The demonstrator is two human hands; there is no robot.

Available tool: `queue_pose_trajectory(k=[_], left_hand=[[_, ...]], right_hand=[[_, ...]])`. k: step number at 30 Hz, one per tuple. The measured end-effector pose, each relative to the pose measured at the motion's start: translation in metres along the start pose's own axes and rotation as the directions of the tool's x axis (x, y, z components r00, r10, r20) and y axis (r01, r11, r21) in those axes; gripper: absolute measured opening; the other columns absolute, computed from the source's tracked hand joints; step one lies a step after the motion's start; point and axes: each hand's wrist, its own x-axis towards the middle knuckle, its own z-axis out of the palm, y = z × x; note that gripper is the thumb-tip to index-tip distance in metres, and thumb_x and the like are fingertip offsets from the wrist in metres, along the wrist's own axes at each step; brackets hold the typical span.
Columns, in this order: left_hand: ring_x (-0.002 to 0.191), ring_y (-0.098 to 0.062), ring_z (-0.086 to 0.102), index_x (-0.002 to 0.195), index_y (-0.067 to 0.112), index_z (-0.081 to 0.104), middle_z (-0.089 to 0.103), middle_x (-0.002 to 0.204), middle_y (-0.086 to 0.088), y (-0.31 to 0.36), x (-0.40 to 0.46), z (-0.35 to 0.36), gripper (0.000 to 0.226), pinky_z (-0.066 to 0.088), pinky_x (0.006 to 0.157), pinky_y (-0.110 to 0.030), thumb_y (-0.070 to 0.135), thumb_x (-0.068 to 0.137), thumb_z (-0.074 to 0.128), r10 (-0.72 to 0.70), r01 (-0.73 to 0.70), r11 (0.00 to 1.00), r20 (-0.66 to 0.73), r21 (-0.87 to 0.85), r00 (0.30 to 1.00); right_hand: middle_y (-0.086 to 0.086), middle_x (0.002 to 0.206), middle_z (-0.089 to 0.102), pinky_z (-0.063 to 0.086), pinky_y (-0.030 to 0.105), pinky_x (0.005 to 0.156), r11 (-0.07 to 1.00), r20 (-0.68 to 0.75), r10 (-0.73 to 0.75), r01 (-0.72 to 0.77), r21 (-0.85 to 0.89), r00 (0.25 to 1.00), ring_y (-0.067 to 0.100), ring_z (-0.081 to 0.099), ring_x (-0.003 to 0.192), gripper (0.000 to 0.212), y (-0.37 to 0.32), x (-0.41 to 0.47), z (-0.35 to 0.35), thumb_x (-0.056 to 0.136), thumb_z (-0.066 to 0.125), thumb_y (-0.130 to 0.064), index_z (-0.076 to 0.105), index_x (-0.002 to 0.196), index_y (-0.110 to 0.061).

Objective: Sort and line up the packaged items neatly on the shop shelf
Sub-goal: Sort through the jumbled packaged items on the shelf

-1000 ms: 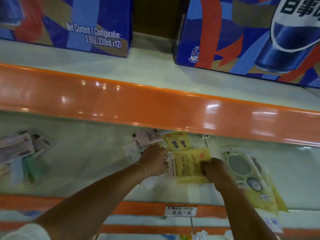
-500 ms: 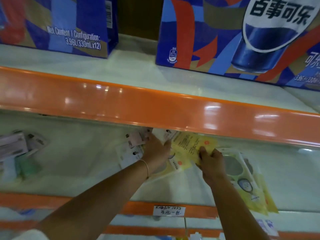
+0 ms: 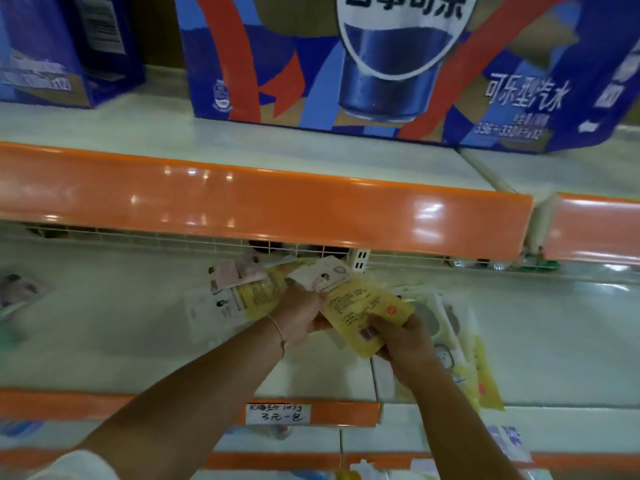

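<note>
Landmark: handwritten price tag [image 3: 274,413] on the orange front strip of the shelf [image 3: 104,327].

Left hand [image 3: 300,314], above the tag: fingers curled round a fanned bunch of flat packets, a yellow one [image 3: 258,294] and pinkish-white ones [image 3: 239,271] showing beyond the knuckles. Thin bracelet [image 3: 277,329] at the wrist.

Right hand [image 3: 403,337], above and right of the tag: fingers curled, thumb pinching the near corner of a yellow printed packet [image 3: 367,306] with a barcode. This packet is tilted, raised off the shelf, far end reaching towards the left hand; whether the left fingers also touch it, cannot tell.

More packets [image 3: 460,344] lie flat in a loose stack right of the tag, partly under the right forearm. White packet [image 3: 207,313] lies flat above and left of the tag. Blurred packets [image 3: 20,292] at the far left edge, well apart from the tag.

Upper shelf, high above the tag: large blue cola carton [image 3: 381,71], second blue carton [image 3: 62,50] to its left.
</note>
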Motion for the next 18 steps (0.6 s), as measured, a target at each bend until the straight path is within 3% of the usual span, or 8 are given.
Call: queue_pose_trajectory(k=[3, 6, 9, 12, 15, 18], left_hand=[[0.068, -0.022, 0.065, 0.095, 0.006, 0.06, 0.069, 0.083, -0.012, -0.008, 0.0, 0.026, 0.015, 0.057, 0.065, -0.036, 0.012, 0.1, 0.048, -0.046, 0.033, 0.994, 0.128, 0.105, 0.991], [0.064, -0.021, 0.063, 0.099, 0.004, 0.059, 0.066, 0.079, -0.012, -0.014, 0.004, 0.051, 0.013, 0.057, 0.064, -0.035, 0.013, 0.099, 0.05, -0.044, 0.012, 0.981, 0.165, 0.195, 0.985], [0.064, -0.024, 0.063, 0.107, 0.001, 0.051, 0.064, 0.082, -0.016, -0.015, 0.005, 0.072, 0.012, 0.056, 0.063, -0.036, 0.008, 0.098, 0.047, -0.062, 0.019, 0.971, 0.176, 0.237, 0.982], [0.063, -0.024, 0.062, 0.103, 0.003, 0.052, 0.063, 0.083, -0.016, -0.015, 0.006, 0.084, 0.009, 0.056, 0.063, -0.036, 0.006, 0.096, 0.046, -0.054, -0.001, 0.96, 0.189, 0.281, 0.98], [0.061, -0.024, 0.062, 0.108, 0.002, 0.052, 0.063, 0.085, -0.017, -0.017, 0.008, 0.088, 0.015, 0.056, 0.056, -0.033, 0.006, 0.095, 0.045, -0.027, -0.033, 0.944, 0.177, 0.329, 0.984], [0.062, -0.025, 0.061, 0.109, 0.002, 0.055, 0.064, 0.089, -0.017, -0.021, 0.013, 0.083, 0.018, 0.056, 0.056, -0.031, 0.01, 0.095, 0.046, 0.028, -0.089, 0.915, 0.159, 0.394, 0.987]], right_hand=[[0.009, 0.078, 0.072, 0.051, 0.033, 0.054, 0.999, -0.147, -0.027, 0.021, -0.041, 0.989, 0.026, 0.067, 0.066, 0.012, -0.003, -0.006, -0.028, 0.091, 0.06, -0.003, 0.069, 0.092, -0.01], [0.013, 0.069, 0.068, 0.046, 0.032, 0.047, 0.998, -0.273, -0.023, 0.008, -0.054, 0.962, 0.025, 0.06, 0.051, 0.008, -0.009, -0.012, -0.054, 0.089, 0.061, -0.005, 0.069, 0.089, -0.005], [0.015, 0.074, 0.07, 0.049, 0.028, 0.046, 0.996, -0.355, -0.036, 0.006, -0.087, 0.934, 0.022, 0.062, 0.055, 0.012, -0.015, -0.016, -0.076, 0.088, 0.059, -0.003, 0.071, 0.086, -0.005], [0.015, 0.076, 0.071, 0.053, 0.03, 0.048, 0.979, -0.417, -0.095, 0.008, -0.206, 0.904, 0.025, 0.064, 0.061, 0.012, -0.015, -0.017, -0.093, 0.088, 0.059, -0.009, 0.071, 0.09, -0.007], [0.007, 0.083, 0.069, 0.055, 0.034, 0.063, 0.905, -0.477, -0.219, -0.006, -0.425, 0.852, 0.023, 0.063, 0.071, 0.018, -0.011, -0.014, -0.102, 0.086, 0.059, -0.012, 0.066, 0.102, -0.008], [0.009, 0.122, 0.059, 0.049, 0.047, 0.092, 0.808, -0.517, -0.343, -0.035, -0.589, 0.784, 0.031, 0.057, 0.107, 0.052, -0.007, -0.011, -0.104, 0.084, 0.064, -0.019, 0.049, 0.133, -0.016]])
